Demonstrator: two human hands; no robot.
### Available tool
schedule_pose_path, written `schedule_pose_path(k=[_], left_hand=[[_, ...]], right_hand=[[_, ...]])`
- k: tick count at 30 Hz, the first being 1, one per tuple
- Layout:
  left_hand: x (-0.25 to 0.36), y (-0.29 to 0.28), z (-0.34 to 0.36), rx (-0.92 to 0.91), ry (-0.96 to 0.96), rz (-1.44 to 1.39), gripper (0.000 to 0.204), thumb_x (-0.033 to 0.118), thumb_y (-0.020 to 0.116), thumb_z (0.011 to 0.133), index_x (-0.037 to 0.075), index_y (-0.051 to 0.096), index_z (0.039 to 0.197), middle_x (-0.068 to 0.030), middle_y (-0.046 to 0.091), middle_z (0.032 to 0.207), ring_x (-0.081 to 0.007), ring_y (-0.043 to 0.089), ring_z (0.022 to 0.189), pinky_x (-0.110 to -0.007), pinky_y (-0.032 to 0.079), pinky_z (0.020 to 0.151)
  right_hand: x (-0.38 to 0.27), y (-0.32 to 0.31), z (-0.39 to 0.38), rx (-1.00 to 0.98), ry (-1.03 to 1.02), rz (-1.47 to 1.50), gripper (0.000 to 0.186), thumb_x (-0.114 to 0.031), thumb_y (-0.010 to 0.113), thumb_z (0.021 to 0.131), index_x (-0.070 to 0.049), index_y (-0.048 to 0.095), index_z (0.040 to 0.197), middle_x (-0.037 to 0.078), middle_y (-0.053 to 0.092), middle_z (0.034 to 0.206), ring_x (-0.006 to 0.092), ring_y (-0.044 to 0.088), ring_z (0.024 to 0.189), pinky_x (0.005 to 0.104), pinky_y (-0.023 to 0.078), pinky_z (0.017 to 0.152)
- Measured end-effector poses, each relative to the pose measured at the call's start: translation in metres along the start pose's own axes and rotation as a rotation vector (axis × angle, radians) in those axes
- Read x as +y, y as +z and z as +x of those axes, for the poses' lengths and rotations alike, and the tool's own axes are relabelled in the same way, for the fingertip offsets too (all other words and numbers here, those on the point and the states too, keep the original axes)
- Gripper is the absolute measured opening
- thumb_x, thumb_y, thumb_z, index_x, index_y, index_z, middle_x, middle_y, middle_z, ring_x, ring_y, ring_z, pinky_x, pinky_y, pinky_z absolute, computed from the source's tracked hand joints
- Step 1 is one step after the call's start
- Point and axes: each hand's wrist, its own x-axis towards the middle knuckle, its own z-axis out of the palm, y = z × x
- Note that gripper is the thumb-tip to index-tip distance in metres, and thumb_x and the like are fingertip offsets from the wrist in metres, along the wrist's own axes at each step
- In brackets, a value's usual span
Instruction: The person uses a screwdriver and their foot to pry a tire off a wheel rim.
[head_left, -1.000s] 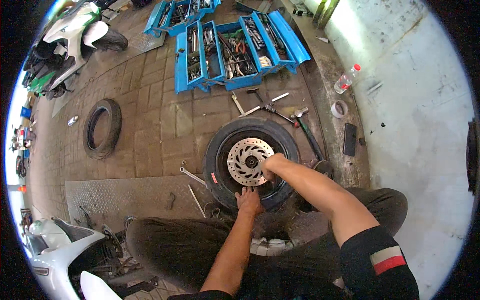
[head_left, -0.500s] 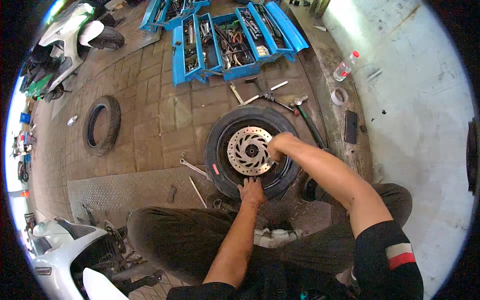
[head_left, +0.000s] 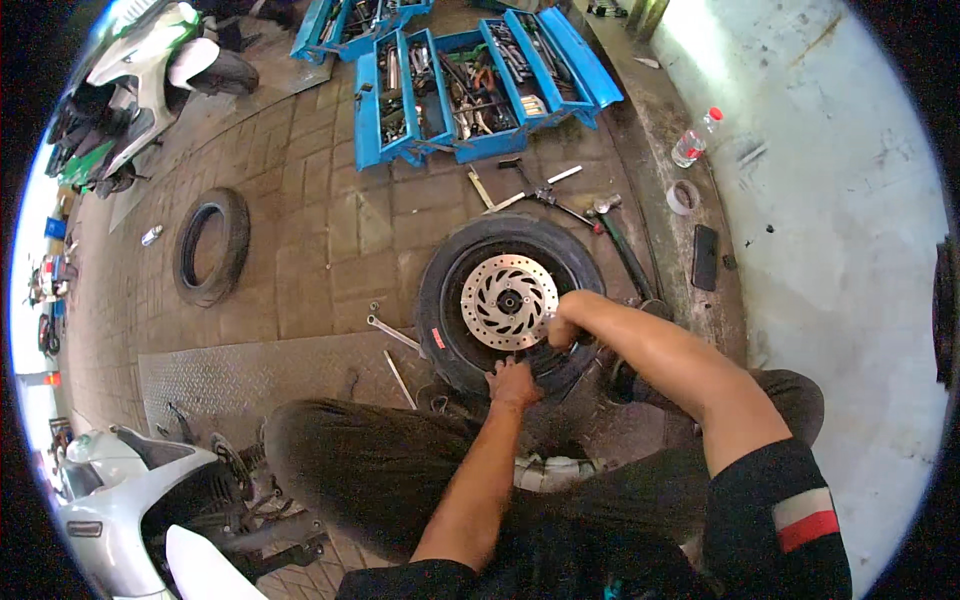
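Observation:
A motorcycle wheel with a black tyre [head_left: 440,265] lies flat on the floor in front of me. On its hub sits a perforated silver brake disc [head_left: 487,325]. My left hand [head_left: 514,382] rests on the tyre's near side, fingers stretched toward the rim just below the disc. My right hand [head_left: 568,320] is closed at the disc's right edge, over the rim. Whatever its fingers hold is hidden from view. Left of the tyre lies a ring spanner [head_left: 395,332]. Beyond the wheel lie a green-handled hammer [head_left: 625,245] and a T-shaped tool [head_left: 545,193].
An opened blue toolbox [head_left: 490,140] full of tools stands at the far side. A loose tyre [head_left: 240,250] lies to the left. Along the right are a plastic bottle [head_left: 690,148], a tape roll [head_left: 683,197] and a phone [head_left: 704,257]. A scooter [head_left: 110,520] stands near left.
My right hand has come a little nearer along the disc's right edge, and its wrist has turned. My left hand stays on the tyre. The whole view has shifted slightly.

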Motion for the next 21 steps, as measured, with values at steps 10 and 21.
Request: schedule_pose_path(k=[10,21], left_hand=[[0.015,-0.019,0.008,0.32,-0.068,-0.322,0.055,0.032,0.077,0.079,0.011,0.063,0.128,-0.0187,0.054,0.142,-0.039,0.05,0.133,-0.059,0.043,0.106],[0.024,0.013,0.027,0.061,0.192,-0.354,0.048,0.038,0.075,0.081,0.004,0.07,0.113,-0.022,0.071,0.111,-0.0389,0.067,0.108,-0.049,0.053,0.092]], right_hand=[[0.047,0.125,0.024,0.556,-0.165,0.151,0.038,-0.028,0.057,0.081,0.005,0.074,0.091,0.027,0.072,0.103,0.0423,0.071,0.096,0.0522,0.056,0.085],[0.012,0.214,0.017,0.653,-0.063,0.335,0.075,-0.032,0.053,0.096,0.016,0.024,0.146,0.035,0.069,0.1,0.0487,0.069,0.093,0.054,0.056,0.084]])
